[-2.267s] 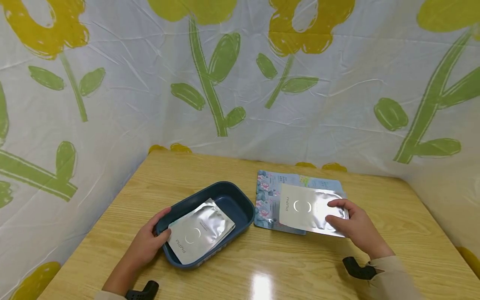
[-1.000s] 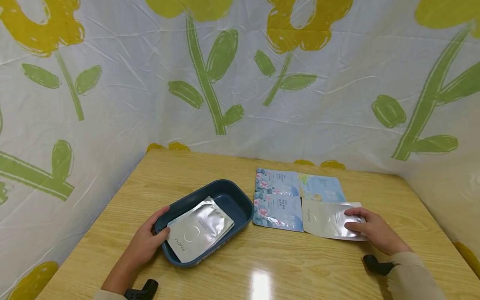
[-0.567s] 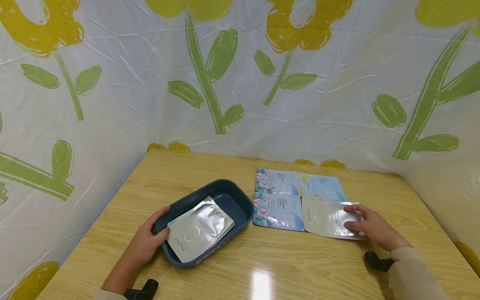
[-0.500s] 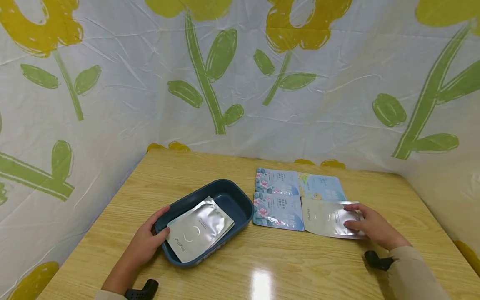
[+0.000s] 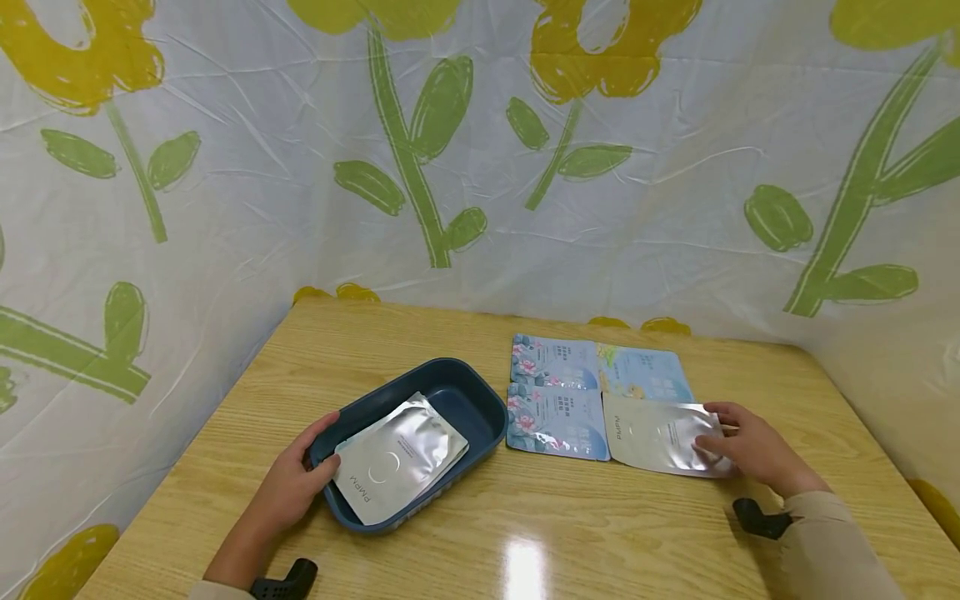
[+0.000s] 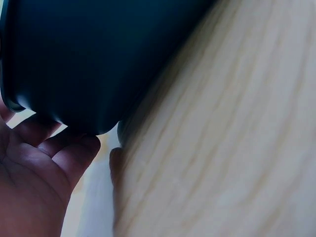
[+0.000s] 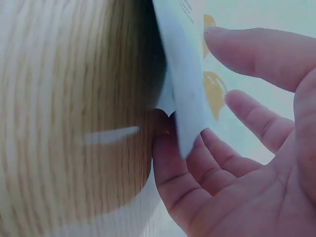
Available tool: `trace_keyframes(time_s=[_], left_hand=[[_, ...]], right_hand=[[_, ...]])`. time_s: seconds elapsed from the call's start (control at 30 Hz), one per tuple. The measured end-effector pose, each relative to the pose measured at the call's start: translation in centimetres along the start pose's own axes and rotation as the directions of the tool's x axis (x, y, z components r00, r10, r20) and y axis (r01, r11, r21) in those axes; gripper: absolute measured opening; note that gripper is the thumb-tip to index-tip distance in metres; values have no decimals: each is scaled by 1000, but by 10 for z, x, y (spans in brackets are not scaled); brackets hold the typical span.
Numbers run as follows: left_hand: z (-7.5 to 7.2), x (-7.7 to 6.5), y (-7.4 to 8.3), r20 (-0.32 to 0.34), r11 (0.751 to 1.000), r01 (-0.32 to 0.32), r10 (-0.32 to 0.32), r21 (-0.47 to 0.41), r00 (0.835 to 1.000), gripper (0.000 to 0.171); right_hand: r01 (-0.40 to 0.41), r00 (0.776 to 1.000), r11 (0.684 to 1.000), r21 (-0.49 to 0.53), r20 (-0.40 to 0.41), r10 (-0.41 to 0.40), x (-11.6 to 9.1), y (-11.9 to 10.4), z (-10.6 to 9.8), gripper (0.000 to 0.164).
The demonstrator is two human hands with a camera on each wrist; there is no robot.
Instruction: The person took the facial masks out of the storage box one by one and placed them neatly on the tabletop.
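Note:
A dark blue plastic bin [image 5: 468, 410] stands at left of centre, with silver-white sheet mask packets [image 5: 397, 458] stacked in it. My left hand [image 5: 288, 479] grips its near left end, thumb over the rim and fingers outside; the left wrist view shows those fingertips [image 6: 84, 148] against the bin's outer wall. On the right, another silver-white sheet mask packet [image 5: 652, 435] marked PMPM lies below the blue ones. My right hand [image 5: 761, 450] is at its right end. In the right wrist view the thumb [image 7: 247, 47] stands apart from the packet's edge, with other fingertips close to it.
Three light blue floral packets lie flat on the wooden table [image 5: 450, 558]: one at upper left [image 5: 555, 363], one at upper right [image 5: 648, 375] and one at lower left [image 5: 558, 425]. A flower-printed cloth [image 5: 285, 208] hangs behind and at both sides.
My right hand has brought the silver-white packet right and down from over the blue ones to the lower right spot. Its fingers have since slackened and slid slightly right. The left hand holds still.

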State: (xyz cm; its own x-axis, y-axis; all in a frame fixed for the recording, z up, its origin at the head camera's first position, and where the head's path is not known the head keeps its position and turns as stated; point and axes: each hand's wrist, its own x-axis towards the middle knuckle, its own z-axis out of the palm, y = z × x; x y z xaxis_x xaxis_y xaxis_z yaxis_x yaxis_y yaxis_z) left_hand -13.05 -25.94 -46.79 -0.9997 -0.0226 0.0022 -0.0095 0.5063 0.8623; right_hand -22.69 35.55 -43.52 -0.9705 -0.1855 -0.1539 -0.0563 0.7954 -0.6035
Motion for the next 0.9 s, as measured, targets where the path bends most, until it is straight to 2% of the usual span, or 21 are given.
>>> trace_keyframes(time_s=[0.13,0.23,0.3,0.37,0.43,0.47,0.53,0.6,0.67,0.7,0.77,0.87,0.9], left_hand=[[0,0,0,3,1000,3,-3,-4,1000,60],[0,-1,1,7,1000,9,-9,-14,1000,60],[0,-1,2,7,1000,12,-12,-17,1000,60],[0,-1,3,6,1000,12,-12,-15,1000,60],[0,0,3,3,1000,10,-10,-13,1000,60],[0,0,3,2,1000,7,-7,-12,1000,60],[0,0,2,1,1000,5,-5,-12,1000,60],[0,0,2,1,1000,6,-6,-12,1000,60],[0,0,1,0,1000,7,-7,-13,1000,60],[0,0,1,-1,1000,8,-8,-15,1000,60],[0,0,1,-1,1000,8,-8,-17,1000,60],[0,0,1,-1,1000,8,-8,-20,1000,60],[0,0,1,-1,1000,8,-8,-19,1000,60]], right_hand=[[15,999,1000,5,-45,-15,-4,2,0,69],[55,992,998,4,-114,-54,-9,-10,-4,66],[102,981,995,7,-167,-100,-12,-23,-7,63],[183,963,982,46,-208,-169,-14,-39,-8,58],[303,935,942,143,-233,-265,-14,-52,-8,50],[367,918,906,213,-241,-315,-14,-57,-7,47],[478,877,791,382,-242,-414,-13,-69,-4,45],[528,844,670,522,-235,-482,-11,-79,1,47],[533,828,597,599,-227,-513,-8,-90,5,49],[533,824,580,616,-223,-520,-7,-95,8,48],[526,827,583,620,-212,-520,-4,-105,14,47],[506,837,603,617,-182,-516,-1,-117,23,45],[499,842,619,606,-167,-513,1,-121,26,44]])
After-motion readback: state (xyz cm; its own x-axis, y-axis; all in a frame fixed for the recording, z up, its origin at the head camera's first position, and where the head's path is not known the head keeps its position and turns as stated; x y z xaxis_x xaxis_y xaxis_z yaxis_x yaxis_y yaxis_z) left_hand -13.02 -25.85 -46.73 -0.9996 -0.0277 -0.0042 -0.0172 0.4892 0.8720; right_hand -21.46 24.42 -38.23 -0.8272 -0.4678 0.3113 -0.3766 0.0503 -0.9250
